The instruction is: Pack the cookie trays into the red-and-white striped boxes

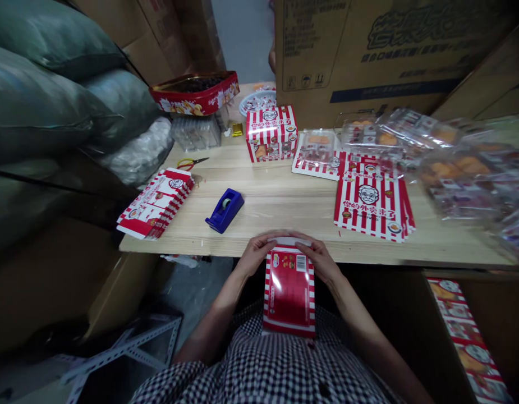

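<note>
A red and white striped cardboard box (289,292) rests against my checked clothing, its barcode side facing up. My left hand (258,252) grips the far left corner, with the thumb on the white end flap. My right hand (319,257) holds the far right corner in the same way. The fingers behind the box are partly hidden. Beyond my hands on the table lies a blue tape dispenser (225,211). A finished-looking striped box (271,134) stands farther back.
Flat striped cartons lie in a stack at left (156,203) and at right (372,202). Scissors (192,163) lie near a red tin (196,95). Clear packs of snacks (461,174) crowd the right side. A large cardboard carton (309,62) stands behind.
</note>
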`<state>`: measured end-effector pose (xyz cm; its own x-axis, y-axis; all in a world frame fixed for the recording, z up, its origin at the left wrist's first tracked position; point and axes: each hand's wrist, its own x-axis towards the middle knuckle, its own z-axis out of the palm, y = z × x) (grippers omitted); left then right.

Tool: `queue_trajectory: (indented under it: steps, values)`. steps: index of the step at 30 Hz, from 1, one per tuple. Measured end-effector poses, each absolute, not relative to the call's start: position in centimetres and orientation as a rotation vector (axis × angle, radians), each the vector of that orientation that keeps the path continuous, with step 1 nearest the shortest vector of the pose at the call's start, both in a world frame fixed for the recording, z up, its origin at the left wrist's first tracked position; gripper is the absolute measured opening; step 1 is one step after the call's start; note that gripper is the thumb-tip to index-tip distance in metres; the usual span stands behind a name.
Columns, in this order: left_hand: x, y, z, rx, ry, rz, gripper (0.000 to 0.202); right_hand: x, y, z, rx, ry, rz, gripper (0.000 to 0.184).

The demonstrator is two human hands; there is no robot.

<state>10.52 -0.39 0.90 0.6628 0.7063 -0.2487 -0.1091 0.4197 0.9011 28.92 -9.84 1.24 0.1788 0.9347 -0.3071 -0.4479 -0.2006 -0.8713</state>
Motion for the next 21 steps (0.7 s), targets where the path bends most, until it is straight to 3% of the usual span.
queue_trajectory:
  steps: [6,11,21]
  values:
    - [10.0,-0.3,1.4,1.126,0.622,0.550,0.026,30.5,-10.3,1.9,-1.070,-0.632,1.548,0.035]
    - [10.2,-0.2,2.2,1.171,0.623,0.487,0.032,31.5,-10.3,1.8,-1.087,-0.666,1.587,0.026]
    - [10.9,1.6,2.8,1.256,0.717,0.324,0.040,32.1,-9.4,1.9,-1.187,-0.621,1.616,0.036]
